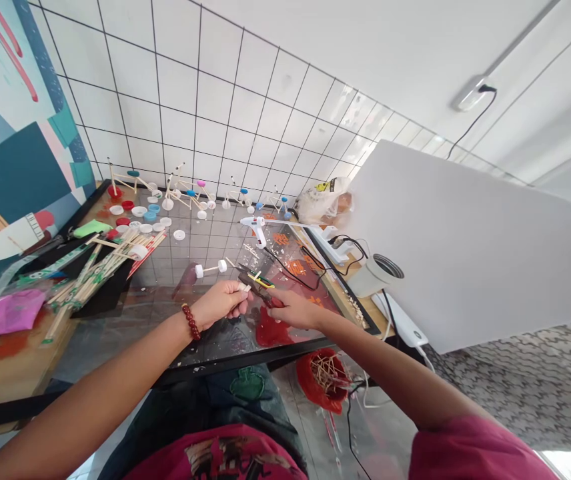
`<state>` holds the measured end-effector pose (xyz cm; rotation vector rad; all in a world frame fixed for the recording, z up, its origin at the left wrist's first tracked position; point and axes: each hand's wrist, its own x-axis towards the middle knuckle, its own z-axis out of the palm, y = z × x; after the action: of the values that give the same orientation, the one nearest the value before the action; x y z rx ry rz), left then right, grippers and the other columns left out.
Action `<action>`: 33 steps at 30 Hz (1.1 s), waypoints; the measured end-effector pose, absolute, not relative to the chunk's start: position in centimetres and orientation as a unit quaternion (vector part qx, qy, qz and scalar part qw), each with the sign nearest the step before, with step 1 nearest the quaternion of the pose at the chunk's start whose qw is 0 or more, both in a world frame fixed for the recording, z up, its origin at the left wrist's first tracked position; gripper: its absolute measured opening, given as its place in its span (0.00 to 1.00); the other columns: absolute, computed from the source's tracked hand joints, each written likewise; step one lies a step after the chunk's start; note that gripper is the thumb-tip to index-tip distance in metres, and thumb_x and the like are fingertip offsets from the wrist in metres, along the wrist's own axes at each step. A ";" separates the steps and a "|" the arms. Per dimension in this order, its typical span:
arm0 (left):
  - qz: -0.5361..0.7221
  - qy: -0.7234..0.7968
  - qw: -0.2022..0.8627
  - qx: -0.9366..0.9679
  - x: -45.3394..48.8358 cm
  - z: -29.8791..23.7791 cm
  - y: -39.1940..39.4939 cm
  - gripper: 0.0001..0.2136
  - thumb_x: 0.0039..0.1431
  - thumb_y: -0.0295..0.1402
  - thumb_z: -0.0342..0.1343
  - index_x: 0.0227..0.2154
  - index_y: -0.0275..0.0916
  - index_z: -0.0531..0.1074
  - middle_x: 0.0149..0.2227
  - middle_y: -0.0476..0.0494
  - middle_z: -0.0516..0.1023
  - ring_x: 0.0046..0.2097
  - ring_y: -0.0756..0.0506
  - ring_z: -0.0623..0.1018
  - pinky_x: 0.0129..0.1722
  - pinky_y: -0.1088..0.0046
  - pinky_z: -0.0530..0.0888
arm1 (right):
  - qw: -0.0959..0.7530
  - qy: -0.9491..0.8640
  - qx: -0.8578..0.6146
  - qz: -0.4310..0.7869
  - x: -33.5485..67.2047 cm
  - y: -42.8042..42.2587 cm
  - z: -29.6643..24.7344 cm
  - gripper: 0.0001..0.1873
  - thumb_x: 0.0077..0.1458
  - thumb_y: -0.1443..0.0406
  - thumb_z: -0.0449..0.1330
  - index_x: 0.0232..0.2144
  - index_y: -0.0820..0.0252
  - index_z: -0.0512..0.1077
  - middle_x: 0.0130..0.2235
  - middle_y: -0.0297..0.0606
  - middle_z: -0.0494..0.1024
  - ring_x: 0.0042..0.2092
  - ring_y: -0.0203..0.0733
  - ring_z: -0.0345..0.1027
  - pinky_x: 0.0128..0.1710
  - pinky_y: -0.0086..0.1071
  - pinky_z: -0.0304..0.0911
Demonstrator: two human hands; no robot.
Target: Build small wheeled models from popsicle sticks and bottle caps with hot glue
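My left hand point(228, 300), with a beaded bracelet on its wrist, pinches a short pale wooden stick point(245, 287). My right hand point(293, 309) is closed around the red handles of a pair of pliers point(267, 298). The dark jaws of the pliers meet the stick at my left fingertips; whether they bite into it I cannot tell. Just beyond lies a yellow-and-green-handled tool point(264, 281), partly hidden. An axle of wooden stick with a white bottle cap point(222, 266) on each end rests farther left on the glossy tabletop point(165, 293).
A white glue gun point(255, 227) lies behind my hands, its black cord running right. Stick-and-cap models point(190, 193) and loose caps point(139, 211) line the back. Bundled chopsticks point(88, 280) lie left. A red bin point(310, 383) with sticks stands below the table edge.
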<state>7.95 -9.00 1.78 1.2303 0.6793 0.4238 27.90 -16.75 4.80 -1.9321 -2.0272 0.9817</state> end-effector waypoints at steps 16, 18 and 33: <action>0.236 0.355 0.746 0.512 8.1 1.4 -9.1 0.13 0.63 0.39 0.52 0.27 0.34 0.68 0.19 0.54 0.62 0.17 0.58 0.58 0.16 0.83 0.51 | -0.019 -0.678 -0.703 0.216 25.5 -15.3 4.6 0.10 0.53 0.67 0.53 0.38 0.60 0.72 0.40 0.42 0.80 0.40 0.45 0.72 0.38 0.31 0.60; 0.231 0.366 0.753 0.496 8.2 1.4 -9.1 0.14 0.64 0.39 0.51 0.27 0.35 0.66 0.19 0.54 0.62 0.17 0.57 0.59 0.16 0.83 0.51 | -0.035 -0.672 -0.712 0.200 25.1 -15.3 4.5 0.12 0.53 0.67 0.53 0.40 0.60 0.72 0.42 0.46 0.80 0.42 0.48 0.73 0.38 0.32 0.61; 0.164 0.431 0.790 0.404 8.0 1.8 -8.0 0.14 0.67 0.38 0.47 0.27 0.36 0.64 0.16 0.59 0.54 0.13 0.59 0.51 0.13 0.86 0.45 | -0.053 -0.661 -0.726 0.182 23.8 -15.2 4.1 0.16 0.55 0.62 0.54 0.44 0.63 0.70 0.45 0.52 0.79 0.44 0.53 0.75 0.34 0.34 0.63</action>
<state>8.05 -8.03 1.75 0.8694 0.9279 0.3540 23.84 -15.15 4.06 -2.3614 -2.1500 0.5914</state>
